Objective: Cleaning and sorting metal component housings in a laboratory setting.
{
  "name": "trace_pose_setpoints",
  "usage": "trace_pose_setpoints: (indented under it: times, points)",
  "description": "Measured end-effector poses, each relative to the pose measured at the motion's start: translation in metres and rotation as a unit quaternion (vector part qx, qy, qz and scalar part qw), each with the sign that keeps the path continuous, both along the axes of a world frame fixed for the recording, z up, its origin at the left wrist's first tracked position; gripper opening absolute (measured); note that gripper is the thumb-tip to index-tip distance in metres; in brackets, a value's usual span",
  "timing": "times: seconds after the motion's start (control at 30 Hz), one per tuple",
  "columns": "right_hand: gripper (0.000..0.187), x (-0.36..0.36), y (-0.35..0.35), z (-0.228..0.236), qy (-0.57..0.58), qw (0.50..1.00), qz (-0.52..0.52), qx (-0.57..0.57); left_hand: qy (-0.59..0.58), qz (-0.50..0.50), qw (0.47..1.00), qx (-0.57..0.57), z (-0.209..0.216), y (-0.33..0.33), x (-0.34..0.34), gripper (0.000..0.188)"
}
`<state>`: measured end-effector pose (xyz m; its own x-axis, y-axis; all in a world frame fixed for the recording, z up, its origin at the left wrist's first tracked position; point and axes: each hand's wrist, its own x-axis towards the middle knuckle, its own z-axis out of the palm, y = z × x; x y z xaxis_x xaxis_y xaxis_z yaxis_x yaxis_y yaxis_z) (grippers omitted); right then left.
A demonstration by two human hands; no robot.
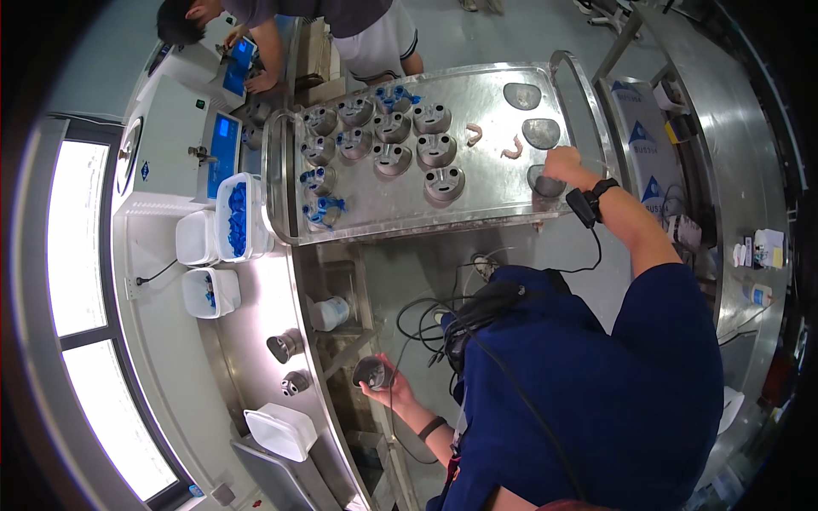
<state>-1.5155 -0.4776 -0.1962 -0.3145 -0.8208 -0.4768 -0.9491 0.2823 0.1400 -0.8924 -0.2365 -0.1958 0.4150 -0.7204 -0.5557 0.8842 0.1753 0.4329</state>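
Observation:
My left hand (pixel 399 388) is low by the bench and wrapped around a grey metal cup (pixel 371 372), its open hollow facing up. At the right end of the steel cart, my right hand (pixel 566 163) has its fingers closed at the edge of a D-shaped metal plate (pixel 544 181); the fingertips are partly hidden. Two similar plates lie farther back, a middle one (pixel 541 133) and a far one (pixel 521 95). Left of them rest two small beige horseshoe-shaped pieces, one (pixel 475 134) beside the other (pixel 512 148).
Several metal flasks (pixel 444 183) with holes stand on the cart (pixel 498 204), some with blue parts. White tubs (pixel 281 432), a metal cup (pixel 284 345) and a holed metal piece (pixel 295 382) sit on the left bench. Another person (pixel 349 17) works at blue-panelled machines. Black cables (pixel 417 328) hang near me.

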Motion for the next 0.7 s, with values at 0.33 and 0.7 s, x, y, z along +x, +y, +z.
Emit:
trace_pose_setpoints:
  times: [0.33, 0.7]
  points:
    - [0.030, -0.003, -0.003, -0.004, 0.015, 1.000, 0.006, -0.008, -0.016, -0.001, 1.000, 0.011, -0.014, 0.017, 0.008, 0.057]
    - [0.028, 0.003, -0.004, 0.001, 0.035, 0.999, 0.023, -0.004, -0.008, 0.001, 1.000, 0.025, -0.015, 0.022, 0.008, 0.056]
